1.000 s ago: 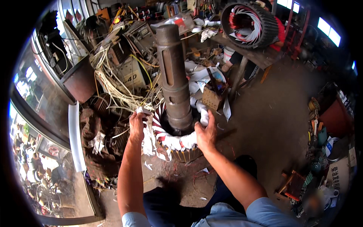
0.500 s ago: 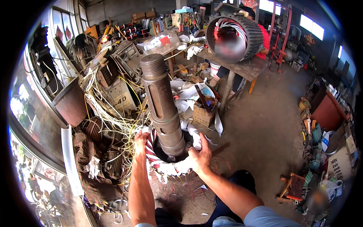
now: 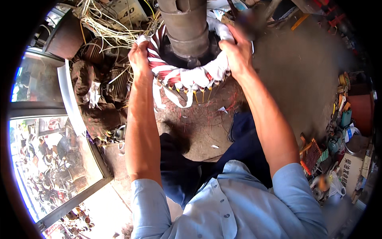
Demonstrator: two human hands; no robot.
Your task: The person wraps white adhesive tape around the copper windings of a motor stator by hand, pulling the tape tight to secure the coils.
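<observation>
A thick grey metal shaft (image 3: 185, 30) stands upright inside a ring-shaped coil winding (image 3: 164, 68) of red wires bound with white cloth tape. My left hand (image 3: 139, 56) is closed on the ring's left rim, with white tape bunched at its fingertips. On the ring's right side, my right hand (image 3: 239, 53) grips the white-wrapped part, its thumb toward the shaft. Some fingers of both hands are hidden. A loose tape end (image 3: 179, 101) loops down from the front of the ring, beside several yellow-brown strips below it.
Tangled pale wires (image 3: 107, 30) lie left of the winding. A dark stained cloth (image 3: 95, 107) covers parts near the glass window. At the right are a small wooden stool (image 3: 311, 155) and assorted tools. Red wire scraps (image 3: 187, 119) litter the floor under the ring.
My view has tipped downward, so the shaft's top has left the picture and my shirt shows. Both hands remain on the winding.
</observation>
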